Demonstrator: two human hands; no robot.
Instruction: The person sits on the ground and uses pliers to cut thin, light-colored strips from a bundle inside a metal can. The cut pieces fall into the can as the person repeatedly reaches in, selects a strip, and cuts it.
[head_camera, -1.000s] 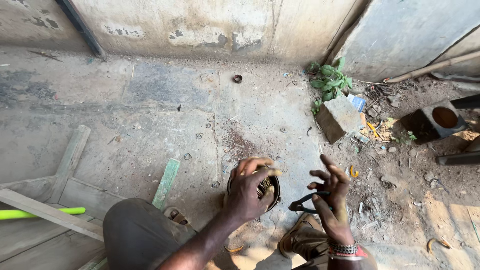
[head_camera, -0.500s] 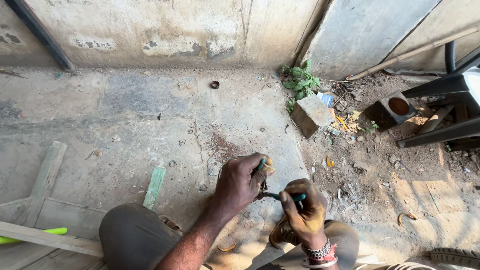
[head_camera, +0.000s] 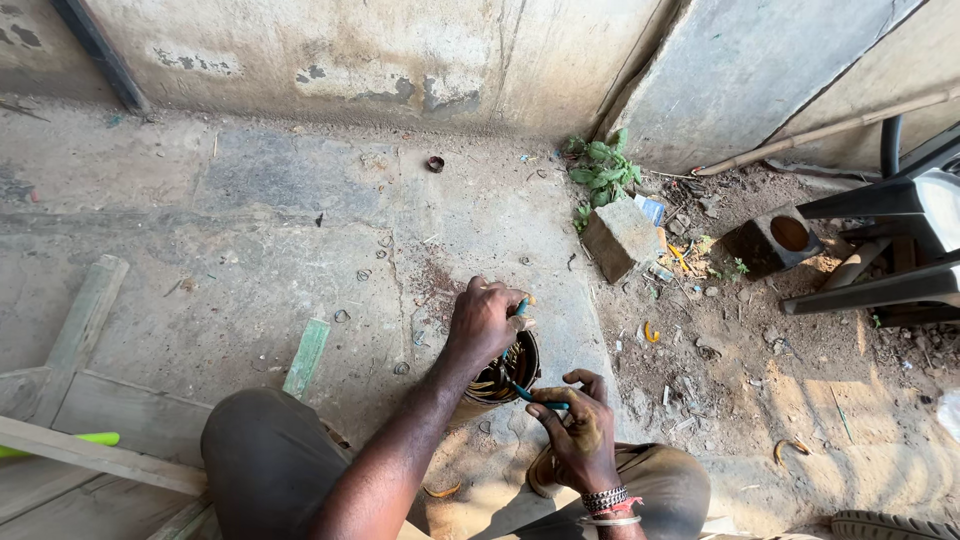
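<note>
My left hand (head_camera: 484, 322) grips the rim of a round dark metal part with copper wire windings (head_camera: 507, 372), held just above the concrete floor (head_camera: 250, 230). A thin blue-handled tool (head_camera: 523, 306) sticks up by the fingers of that hand. My right hand (head_camera: 577, 427) is closed on a second blue-handled tool (head_camera: 534, 396), whose tip points into the windings. Bracelets circle my right wrist. My knees, in grey-brown trousers, frame the bottom of the view.
Wooden planks (head_camera: 85, 320) and a green strip (head_camera: 306, 357) lie at left. A stone block (head_camera: 621, 239), a plant (head_camera: 603, 172) and a hollow brick (head_camera: 772, 240) sit at right on dirt, beside dark chair legs (head_camera: 880, 290). Small wire bits dot the floor. A wall stands behind.
My right hand went from open fingers to closed on the blue-handled tool beside the wound part. The view has shifted left and slightly up.
</note>
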